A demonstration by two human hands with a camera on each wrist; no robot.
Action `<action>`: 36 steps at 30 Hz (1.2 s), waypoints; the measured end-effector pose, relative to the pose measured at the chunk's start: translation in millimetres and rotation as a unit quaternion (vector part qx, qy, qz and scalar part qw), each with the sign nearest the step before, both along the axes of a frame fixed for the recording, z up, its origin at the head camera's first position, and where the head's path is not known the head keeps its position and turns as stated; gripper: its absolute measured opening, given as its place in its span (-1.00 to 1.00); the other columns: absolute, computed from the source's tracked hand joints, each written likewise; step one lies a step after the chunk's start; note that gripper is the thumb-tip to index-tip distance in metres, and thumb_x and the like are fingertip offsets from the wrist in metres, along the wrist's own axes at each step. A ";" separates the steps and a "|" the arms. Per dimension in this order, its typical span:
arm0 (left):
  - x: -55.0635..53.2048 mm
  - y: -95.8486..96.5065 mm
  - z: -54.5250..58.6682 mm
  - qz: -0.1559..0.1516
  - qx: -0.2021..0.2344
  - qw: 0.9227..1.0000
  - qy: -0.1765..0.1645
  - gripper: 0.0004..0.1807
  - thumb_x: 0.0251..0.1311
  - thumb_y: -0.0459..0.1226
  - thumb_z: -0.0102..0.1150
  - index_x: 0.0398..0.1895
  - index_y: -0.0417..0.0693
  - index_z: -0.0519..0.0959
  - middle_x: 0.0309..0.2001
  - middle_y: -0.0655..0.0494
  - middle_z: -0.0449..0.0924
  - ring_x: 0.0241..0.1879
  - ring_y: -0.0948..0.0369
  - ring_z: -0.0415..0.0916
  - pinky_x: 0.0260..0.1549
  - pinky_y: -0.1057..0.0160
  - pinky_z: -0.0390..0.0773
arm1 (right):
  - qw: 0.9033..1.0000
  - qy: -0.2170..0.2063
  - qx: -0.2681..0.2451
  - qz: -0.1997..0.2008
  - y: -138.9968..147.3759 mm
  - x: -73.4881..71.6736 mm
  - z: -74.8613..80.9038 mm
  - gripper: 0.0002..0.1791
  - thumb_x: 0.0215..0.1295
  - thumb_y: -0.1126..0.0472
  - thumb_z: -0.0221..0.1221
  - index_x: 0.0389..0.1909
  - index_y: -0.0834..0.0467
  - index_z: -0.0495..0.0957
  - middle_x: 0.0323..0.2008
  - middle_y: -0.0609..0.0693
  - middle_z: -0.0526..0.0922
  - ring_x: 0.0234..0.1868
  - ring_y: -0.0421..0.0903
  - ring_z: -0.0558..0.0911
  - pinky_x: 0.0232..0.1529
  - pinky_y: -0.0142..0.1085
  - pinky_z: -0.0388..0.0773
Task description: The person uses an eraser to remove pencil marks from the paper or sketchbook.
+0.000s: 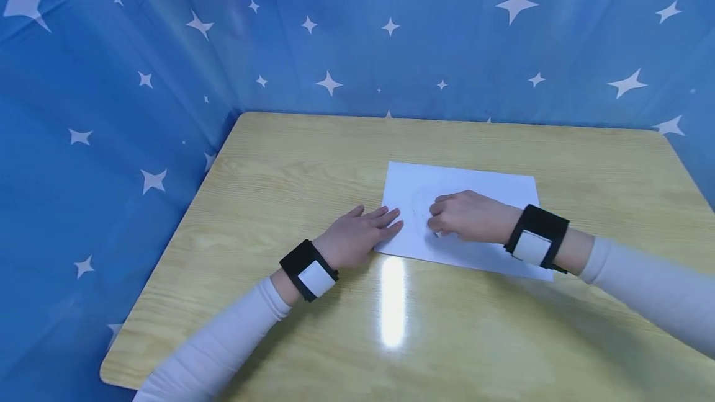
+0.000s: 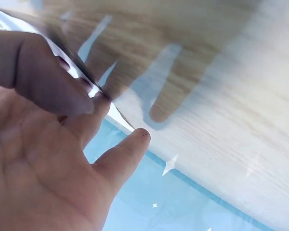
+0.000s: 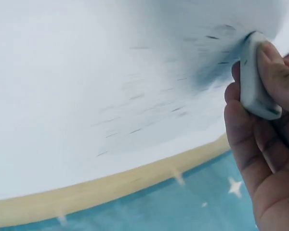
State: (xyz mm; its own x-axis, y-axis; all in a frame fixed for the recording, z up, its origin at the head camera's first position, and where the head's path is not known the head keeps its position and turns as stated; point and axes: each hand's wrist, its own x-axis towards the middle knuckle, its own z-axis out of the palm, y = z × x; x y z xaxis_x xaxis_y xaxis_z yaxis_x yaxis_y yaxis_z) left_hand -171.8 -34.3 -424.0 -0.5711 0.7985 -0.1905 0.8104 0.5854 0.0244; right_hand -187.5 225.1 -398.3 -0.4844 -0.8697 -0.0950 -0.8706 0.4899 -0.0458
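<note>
A white sheet of paper (image 1: 480,182) lies on the wooden table. My right hand (image 1: 472,216) is over its middle and pinches a white eraser (image 3: 255,79) between thumb and fingers, one end against the paper. Small dark crumbs and faint grey smudges (image 3: 135,131) dot the sheet around the eraser in the right wrist view. In the head view the hand hides most of the eraser. My left hand (image 1: 357,234) rests at the sheet's left edge with its fingers spread, fingertips on the paper and the palm over the bare wood.
The wooden table (image 1: 290,160) reaches well past the sheet on all sides. A blue curtain (image 1: 357,36) with white stars hangs behind it and along the left. Black wrist bands (image 1: 537,237) sit on both wrists. A bright light reflection (image 1: 393,303) shows on the wood below the paper.
</note>
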 end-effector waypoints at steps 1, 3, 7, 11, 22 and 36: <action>-1.5 -0.9 2.2 0.000 -0.002 1.000 0.002 -0.32 0.27 -0.41 -0.01 0.47 0.10 0.18 0.50 0.09 0.04 0.42 0.15 -0.04 0.33 -0.14 0.23 | 1.000 -0.004 0.007 -0.008 8.2 1.6 3.4 -0.84 -0.03 0.30 0.41 -0.38 0.06 0.68 -0.50 -0.10 0.61 -0.46 -0.21 0.44 -0.42 -0.30 0.61; -3.2 -2.4 5.3 0.001 -0.005 1.000 0.003 -0.32 0.27 -0.42 -0.01 0.47 0.09 0.17 0.50 0.08 0.04 0.42 0.14 -0.05 0.34 -0.13 0.22 | 0.999 -0.016 0.014 -0.024 21.9 3.9 7.4 -0.83 -0.05 0.31 0.42 -0.43 0.04 0.66 -0.52 -0.13 0.59 -0.48 -0.23 0.42 -0.44 -0.30 0.59; -0.4 -0.9 2.8 0.001 -0.011 1.000 -0.003 -0.30 0.25 -0.41 0.02 0.47 0.07 0.17 0.50 0.06 0.04 0.42 0.13 -0.05 0.36 -0.11 0.19 | 0.997 -0.063 -0.008 -0.050 26.2 2.0 5.2 -0.87 0.02 0.28 0.39 -0.43 0.01 0.65 -0.52 -0.16 0.59 -0.46 -0.26 0.45 -0.38 -0.28 0.59; 7.2 5.1 -6.3 -0.011 -0.002 1.000 0.000 -0.30 0.21 -0.37 0.10 0.45 0.06 0.21 0.49 0.03 0.08 0.41 0.11 0.00 0.34 -0.11 0.23 | 0.996 -0.065 -0.029 -0.050 -2.7 -3.3 -4.7 -0.87 0.07 0.23 0.36 -0.32 0.03 0.69 -0.43 -0.11 0.68 -0.36 -0.23 0.56 -0.24 -0.23 0.67; -1.5 -0.4 4.7 -0.003 0.005 1.000 0.018 -0.28 0.18 -0.40 0.09 0.45 0.06 0.21 0.48 0.05 0.09 0.41 0.13 0.01 0.34 -0.13 0.23 | 0.997 0.004 0.039 -0.074 21.3 6.4 7.8 -0.83 0.00 0.26 0.40 -0.34 0.05 0.69 -0.50 -0.08 0.62 -0.47 -0.18 0.49 -0.42 -0.27 0.61; -0.3 1.3 5.0 -0.007 0.002 1.000 0.005 -0.21 0.13 -0.35 0.19 0.47 0.06 0.18 0.49 0.04 0.05 0.42 0.11 -0.04 0.35 -0.15 0.18 | 0.997 -0.003 0.001 -0.075 -23.6 0.7 3.8 -0.83 0.12 0.21 0.33 -0.24 0.08 0.66 -0.50 -0.07 0.59 -0.61 -0.24 0.47 -0.51 -0.31 0.57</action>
